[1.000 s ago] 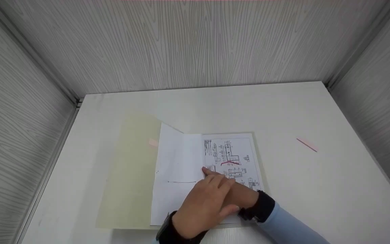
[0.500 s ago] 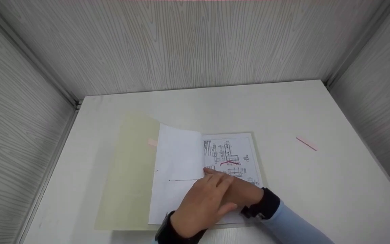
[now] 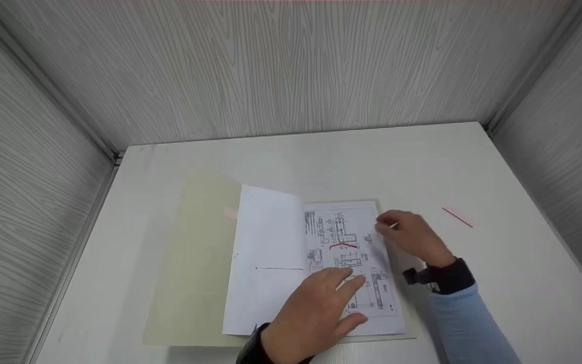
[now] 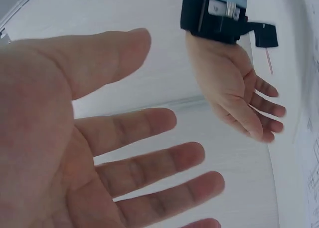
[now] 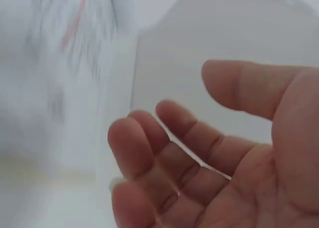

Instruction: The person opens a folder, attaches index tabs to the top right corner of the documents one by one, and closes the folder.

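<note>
A booklet with a pale yellow-green cover (image 3: 185, 293) lies spread on the table. Its left leaf is a white page (image 3: 265, 232) with one thin line drawn across it. On the right is a page of technical drawings (image 3: 361, 217) bearing a bent red mark. My left hand (image 3: 316, 308) is over the lower part of the drawing page, fingers spread and nothing in them. At that page's right edge is my right hand (image 3: 412, 235), its fingers loosely bent; the right wrist view shows its thumb apart from the fingers (image 5: 132, 148), with nothing held.
A small pink strip with a red edge (image 3: 457, 216) lies on the table to the right. Another pale pink strip (image 3: 230, 213) shows beside the white page. Grey wood-grain panels (image 3: 291, 65) enclose the back and both sides of the white table (image 3: 498, 263).
My right hand has moved from under the left hand out to the drawing page's right edge. The left hand has shifted slightly right and down. More of the drawings shows.
</note>
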Available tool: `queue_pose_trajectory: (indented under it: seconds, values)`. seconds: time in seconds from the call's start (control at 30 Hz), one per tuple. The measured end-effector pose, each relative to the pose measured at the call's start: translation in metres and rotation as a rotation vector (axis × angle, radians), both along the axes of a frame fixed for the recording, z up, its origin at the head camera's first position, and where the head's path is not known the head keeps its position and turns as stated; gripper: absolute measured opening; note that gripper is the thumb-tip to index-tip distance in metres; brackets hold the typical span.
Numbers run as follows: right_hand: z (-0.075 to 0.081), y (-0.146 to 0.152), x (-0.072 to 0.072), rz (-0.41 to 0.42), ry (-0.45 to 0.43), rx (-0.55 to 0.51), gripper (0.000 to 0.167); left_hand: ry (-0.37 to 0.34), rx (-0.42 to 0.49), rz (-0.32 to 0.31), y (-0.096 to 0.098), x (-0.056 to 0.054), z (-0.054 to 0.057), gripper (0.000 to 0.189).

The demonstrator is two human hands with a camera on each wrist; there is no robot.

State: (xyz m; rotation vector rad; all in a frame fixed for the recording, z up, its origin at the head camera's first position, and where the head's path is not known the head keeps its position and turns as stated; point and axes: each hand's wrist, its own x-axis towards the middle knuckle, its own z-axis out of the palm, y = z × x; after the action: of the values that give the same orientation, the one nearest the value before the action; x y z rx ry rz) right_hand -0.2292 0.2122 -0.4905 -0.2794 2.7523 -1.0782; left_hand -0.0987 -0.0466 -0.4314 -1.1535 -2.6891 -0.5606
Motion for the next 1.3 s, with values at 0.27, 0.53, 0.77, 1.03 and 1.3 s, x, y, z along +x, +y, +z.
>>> queue_pose_trajectory:
  seconds: [0.27, 0.53, 0.77, 1.03, 1.3]
  values:
    - [-0.008, 0.097, -0.006, -0.288, -0.079, 0.039, 0.069, -0.02, 0.042, -0.039, 0.007, -0.002, -0.007, 0.045]
    - [-0.025, 0.142, -0.01, -0.447, -0.149, 0.157, 0.073, -0.003, 0.013, -0.009, 0.009, -0.005, -0.014, 0.045]
    - [-0.037, 0.151, -0.01, -0.425, -0.111, 0.257, 0.063, 0.0, -0.008, 0.004, 0.009, -0.005, -0.014, 0.047]
    - [-0.038, 0.144, -0.01, -0.507, -0.065, 0.23, 0.046, 0.003, -0.003, 0.008, 0.007, -0.007, -0.014, 0.045]
    - [-0.032, 0.128, -0.016, -0.4, -0.071, 0.136, 0.035, 0.012, 0.018, 0.048, 0.002, -0.012, -0.011, 0.046]
